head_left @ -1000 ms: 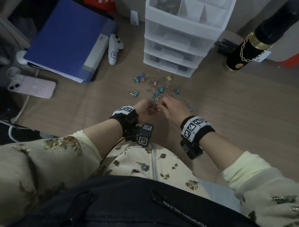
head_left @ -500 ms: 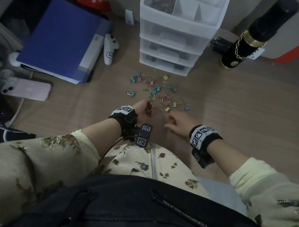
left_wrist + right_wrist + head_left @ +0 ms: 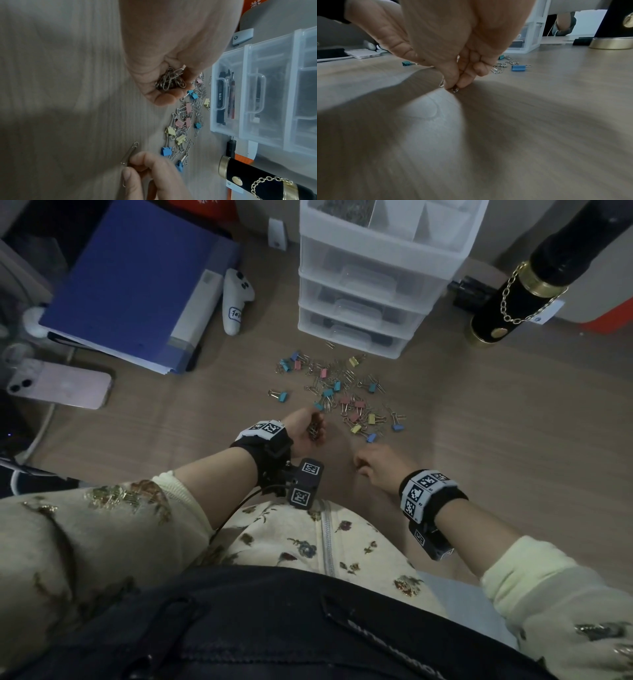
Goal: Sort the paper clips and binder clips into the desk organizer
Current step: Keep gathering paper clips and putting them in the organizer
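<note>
The right hand (image 3: 453, 44) is pinching a small silver wire paper clip (image 3: 454, 89) between thumb and fingertips (image 3: 465, 82), pressing it against the light wood-grain desk (image 3: 513, 440); a second loose silver paper clip (image 3: 129, 152) is lying just beside those fingers. The left hand (image 3: 306, 431) is cupping a bunch of silver paper clips (image 3: 169, 81) in curled fingers, hovering near the scattered pile of pastel binder clips and paper clips (image 3: 346, 395). Beyond the pile, the translucent white plastic drawer organizer (image 3: 370, 278) is standing, its top compartment already containing paper clips. A blue ring binder (image 3: 130, 278) is lying to its left.
</note>
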Motion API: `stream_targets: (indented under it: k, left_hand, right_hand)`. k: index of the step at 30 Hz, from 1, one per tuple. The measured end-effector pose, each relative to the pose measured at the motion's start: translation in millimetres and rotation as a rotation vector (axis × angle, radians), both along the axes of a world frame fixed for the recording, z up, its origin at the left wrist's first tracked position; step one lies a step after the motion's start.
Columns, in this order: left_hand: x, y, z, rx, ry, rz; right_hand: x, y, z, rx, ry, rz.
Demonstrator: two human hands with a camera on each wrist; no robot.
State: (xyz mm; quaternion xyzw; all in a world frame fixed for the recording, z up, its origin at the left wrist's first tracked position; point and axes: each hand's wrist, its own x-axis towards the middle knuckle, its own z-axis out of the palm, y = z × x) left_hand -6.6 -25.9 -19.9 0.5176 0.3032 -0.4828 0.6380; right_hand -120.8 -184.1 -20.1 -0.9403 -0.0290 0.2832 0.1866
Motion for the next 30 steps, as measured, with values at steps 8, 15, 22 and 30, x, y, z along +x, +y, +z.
stream_targets:
  k: [8, 15, 22, 30]
  left_hand:
    - [0, 3, 0, 0.011, 0.015, 0.022]
    - [0, 2, 1, 0.028, -0.003, 0.078]
    - [1, 2, 2, 0.03, -0.007, 0.133]
    - [1, 3, 1, 0.029, -0.017, 0.13]
  right_hand:
    - [0, 0, 2, 0.112, 0.026, -0.094]
    - [0, -10, 1, 0.149, 0.046, -0.082]
    - [3, 1, -2, 0.094, 0.017, 0.132]
    - [4, 1, -2, 0.114, 0.006, 0.085]
